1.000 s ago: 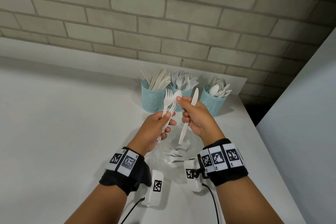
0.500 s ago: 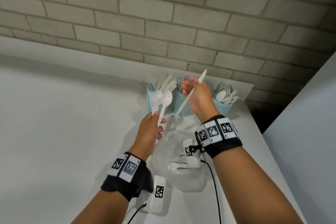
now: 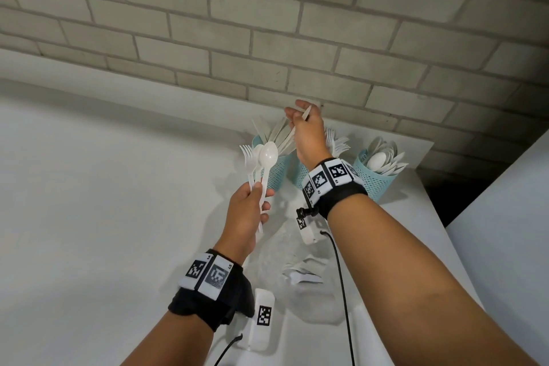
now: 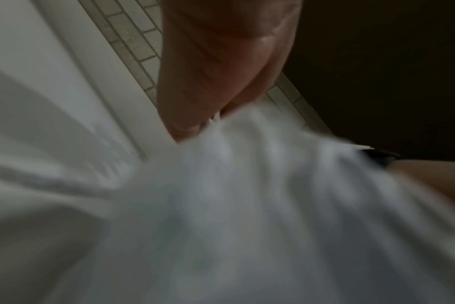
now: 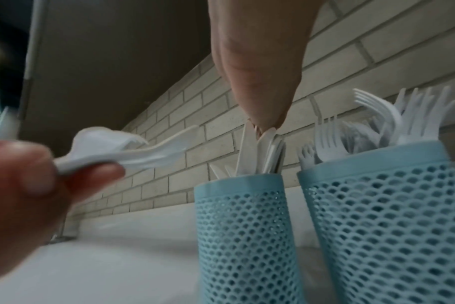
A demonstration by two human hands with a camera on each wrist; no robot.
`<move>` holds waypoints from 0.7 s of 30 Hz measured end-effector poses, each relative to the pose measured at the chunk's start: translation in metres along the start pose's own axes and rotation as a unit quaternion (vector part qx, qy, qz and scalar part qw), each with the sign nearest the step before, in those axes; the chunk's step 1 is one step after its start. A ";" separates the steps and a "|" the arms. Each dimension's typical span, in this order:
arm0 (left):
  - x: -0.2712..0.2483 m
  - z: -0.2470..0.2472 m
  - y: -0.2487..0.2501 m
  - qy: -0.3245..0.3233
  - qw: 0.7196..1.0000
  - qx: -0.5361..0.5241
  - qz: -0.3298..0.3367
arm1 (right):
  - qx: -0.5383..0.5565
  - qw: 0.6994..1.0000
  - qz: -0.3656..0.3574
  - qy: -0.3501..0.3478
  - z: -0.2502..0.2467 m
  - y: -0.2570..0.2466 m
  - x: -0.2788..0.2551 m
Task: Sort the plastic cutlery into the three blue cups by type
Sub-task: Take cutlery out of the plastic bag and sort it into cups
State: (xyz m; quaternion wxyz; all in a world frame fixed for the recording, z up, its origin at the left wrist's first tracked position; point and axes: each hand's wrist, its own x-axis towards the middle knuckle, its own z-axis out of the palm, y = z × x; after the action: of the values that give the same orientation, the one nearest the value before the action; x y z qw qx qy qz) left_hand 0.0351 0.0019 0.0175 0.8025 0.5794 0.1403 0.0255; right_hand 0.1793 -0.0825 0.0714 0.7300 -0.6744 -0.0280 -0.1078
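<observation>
Three blue mesh cups stand against the brick wall. The left cup holds knives, the middle cup holds forks, and the right cup holds spoons. My right hand hovers over the left cup and pinches a white knife by its handle, blade down among the other knives. My left hand, in front of the left cup, grips a spoon and a fork upright by their handles. The left wrist view is blurred.
A clear plastic bag with a few white cutlery pieces lies on the white table between my forearms. The table's right edge runs close beside the spoon cup. A cable hangs from my right wrist.
My right hand carried the knife up and left from in front of the cups to above the left cup and tipped its blade down into it. The left hand kept its spoon and fork.
</observation>
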 end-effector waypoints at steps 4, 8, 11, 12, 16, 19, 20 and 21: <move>-0.001 0.001 0.000 -0.007 1.000 -0.001 -0.001 | -0.094 0.995 -0.030 -0.007 -0.002 0.003 -0.002; -0.003 0.002 -0.001 -0.013 1.000 -0.011 -0.002 | -0.167 0.984 -0.061 -0.023 -0.006 -0.004 -0.009; -0.003 0.001 0.000 -0.015 1.000 -0.015 0.004 | -0.175 0.980 -0.094 -0.033 -0.010 -0.012 -0.028; -0.004 0.002 0.000 -0.018 1.000 -0.013 0.006 | -0.190 0.975 -0.106 -0.043 -0.011 -0.013 -0.034; -0.007 0.005 -0.002 -0.028 1.000 -0.004 0.005 | -0.295 0.947 -0.119 -0.043 -0.017 -0.007 -0.060; -0.008 0.007 -0.001 -0.045 0.999 -0.011 0.000 | -0.200 0.976 -0.059 -0.054 -0.025 -0.008 -0.072; -0.008 0.008 -0.001 -0.052 0.999 -0.015 -0.003 | -0.172 0.982 -0.038 -0.073 -0.029 -0.009 -0.074; -0.009 0.008 0.000 -0.061 0.998 -0.019 -0.007 | -0.150 0.984 -0.022 -0.096 -0.032 -0.010 -0.075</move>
State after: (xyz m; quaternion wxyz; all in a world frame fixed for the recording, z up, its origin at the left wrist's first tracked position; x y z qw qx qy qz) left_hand 0.0285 -0.0074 0.0212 0.8206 0.5635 0.0945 -0.0130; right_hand 0.1007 -0.1060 0.0643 0.6123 -0.7824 -0.0964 -0.0612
